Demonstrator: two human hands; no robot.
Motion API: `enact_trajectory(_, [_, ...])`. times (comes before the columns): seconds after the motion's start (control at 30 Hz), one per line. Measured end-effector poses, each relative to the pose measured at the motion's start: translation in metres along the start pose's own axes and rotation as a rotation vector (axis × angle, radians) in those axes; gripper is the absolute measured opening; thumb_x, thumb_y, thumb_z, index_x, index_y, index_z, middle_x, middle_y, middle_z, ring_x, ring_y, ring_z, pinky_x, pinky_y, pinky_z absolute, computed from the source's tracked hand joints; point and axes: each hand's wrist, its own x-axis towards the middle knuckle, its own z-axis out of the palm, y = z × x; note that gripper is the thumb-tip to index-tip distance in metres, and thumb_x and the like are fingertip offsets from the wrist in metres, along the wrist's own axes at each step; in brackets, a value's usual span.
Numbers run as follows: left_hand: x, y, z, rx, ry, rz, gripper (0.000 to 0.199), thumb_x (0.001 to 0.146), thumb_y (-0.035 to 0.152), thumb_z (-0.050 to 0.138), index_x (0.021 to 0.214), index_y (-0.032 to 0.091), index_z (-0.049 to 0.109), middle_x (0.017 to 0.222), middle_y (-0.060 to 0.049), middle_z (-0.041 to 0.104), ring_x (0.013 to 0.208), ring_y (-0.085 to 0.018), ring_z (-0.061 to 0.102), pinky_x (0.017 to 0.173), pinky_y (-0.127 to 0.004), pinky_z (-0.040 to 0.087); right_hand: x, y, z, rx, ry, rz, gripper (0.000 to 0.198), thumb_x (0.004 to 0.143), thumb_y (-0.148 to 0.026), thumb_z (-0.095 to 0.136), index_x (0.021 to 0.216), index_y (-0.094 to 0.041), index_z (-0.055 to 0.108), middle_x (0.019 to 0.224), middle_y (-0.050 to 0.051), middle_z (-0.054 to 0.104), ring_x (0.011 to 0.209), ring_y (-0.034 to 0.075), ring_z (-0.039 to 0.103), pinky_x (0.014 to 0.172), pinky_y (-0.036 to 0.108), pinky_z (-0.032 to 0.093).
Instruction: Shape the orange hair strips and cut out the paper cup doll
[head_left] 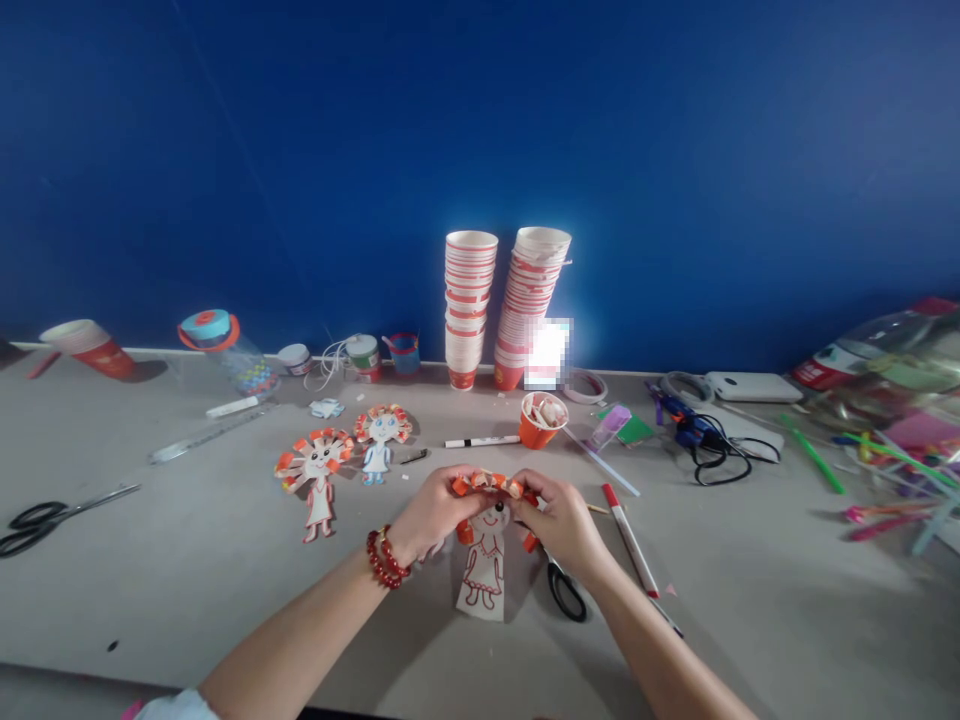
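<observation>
A paper doll (484, 575) with a drawn face, a dress outlined in dark red and curled orange paper hair is held upright between both hands. My left hand (442, 510) pinches the hair at its upper left; red bead bracelets circle that wrist. On the other side my right hand (559, 520) grips the curls at the upper right. Fingers cover part of the head. Black-handled scissors (566, 590) lie beneath my right hand, their blades partly hidden. Two cut-out dolls with similar orange hair, one in a red-edged dress (319, 500) and one in blue (377, 460), lie left.
Two tall stacks of paper cups (471, 300) stand against the blue wall. An orange cup of scraps (541, 425), a black marker (481, 442) and a red marker (630, 540) are nearby. More scissors (56, 520) lie left; a glue gun (694, 430) and plastic bottles (862, 370) sit right.
</observation>
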Motion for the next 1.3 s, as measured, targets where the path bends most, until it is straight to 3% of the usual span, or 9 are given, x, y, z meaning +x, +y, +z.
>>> enact_trajectory(0.27, [0.000, 0.003, -0.002, 0.089, -0.081, 0.020, 0.028, 0.071, 0.038, 0.070, 0.086, 0.013, 0.070, 0.077, -0.004, 0.066, 0.067, -0.015, 0.054, 0.062, -0.024, 0.042, 0.001, 0.007, 0.003, 0.024, 0.033, -0.078, 0.017, 0.082, -0.028, 0.052, 0.068, -0.018, 0.052, 0.059, -0.004, 0.046, 0.056, 0.011, 0.045, 0.050, 0.018, 0.035])
enact_trajectory(0.5, [0.000, 0.003, -0.005, 0.027, -0.149, 0.028, 0.029, 0.070, 0.034, 0.071, 0.091, 0.013, 0.069, 0.077, -0.004, 0.065, 0.069, -0.014, 0.057, 0.066, -0.025, 0.045, 0.003, 0.014, 0.009, 0.327, -0.036, 0.065, 0.034, 0.080, -0.049, 0.057, 0.073, -0.017, 0.053, 0.061, -0.003, 0.045, 0.055, 0.011, 0.044, 0.047, 0.019, 0.038])
enact_trajectory(0.63, [0.001, -0.001, -0.007, -0.002, -0.181, 0.019, 0.030, 0.073, 0.033, 0.069, 0.095, 0.012, 0.068, 0.083, -0.006, 0.065, 0.076, -0.016, 0.059, 0.072, -0.027, 0.045, 0.002, 0.013, 0.010, 0.488, -0.098, 0.160, 0.036, 0.077, -0.054, 0.060, 0.074, -0.018, 0.052, 0.058, -0.005, 0.040, 0.045, 0.008, 0.036, 0.039, 0.019, 0.035])
enact_trajectory(0.8, [0.000, 0.001, -0.008, 0.039, -0.177, 0.004, 0.029, 0.074, 0.034, 0.069, 0.091, 0.011, 0.067, 0.077, -0.006, 0.064, 0.070, -0.015, 0.058, 0.065, -0.025, 0.044, 0.002, 0.008, 0.012, 0.666, -0.149, 0.191, 0.039, 0.074, -0.056, 0.064, 0.076, -0.018, 0.051, 0.058, -0.006, 0.040, 0.046, 0.008, 0.037, 0.040, 0.020, 0.035])
enact_trajectory(0.9, [0.000, 0.002, -0.009, 0.054, -0.169, 0.005, 0.025, 0.073, 0.033, 0.069, 0.084, 0.011, 0.066, 0.072, -0.004, 0.062, 0.066, -0.014, 0.056, 0.060, -0.023, 0.042, 0.002, 0.007, 0.011, 0.655, -0.141, 0.180, 0.037, 0.075, -0.053, 0.063, 0.075, -0.017, 0.053, 0.059, -0.005, 0.044, 0.048, 0.008, 0.040, 0.044, 0.020, 0.036])
enact_trajectory(1.07, [0.001, 0.001, -0.008, -0.032, -0.155, 0.003, 0.022, 0.070, 0.032, 0.071, 0.080, 0.012, 0.067, 0.074, -0.004, 0.065, 0.072, -0.015, 0.059, 0.068, -0.024, 0.045, 0.003, 0.007, 0.007, 0.524, -0.095, 0.143, 0.035, 0.073, -0.050, 0.067, 0.073, -0.017, 0.057, 0.059, -0.003, 0.051, 0.051, 0.011, 0.046, 0.047, 0.021, 0.038])
enact_trajectory(1.3, [0.002, 0.002, -0.003, -0.073, -0.195, 0.018, 0.029, 0.068, 0.033, 0.073, 0.089, 0.013, 0.070, 0.081, -0.005, 0.069, 0.077, -0.017, 0.061, 0.074, -0.026, 0.047, 0.003, 0.006, 0.010, 0.685, -0.155, 0.230, 0.034, 0.071, -0.047, 0.069, 0.073, -0.018, 0.052, 0.058, -0.005, 0.045, 0.045, 0.008, 0.041, 0.042, 0.020, 0.038])
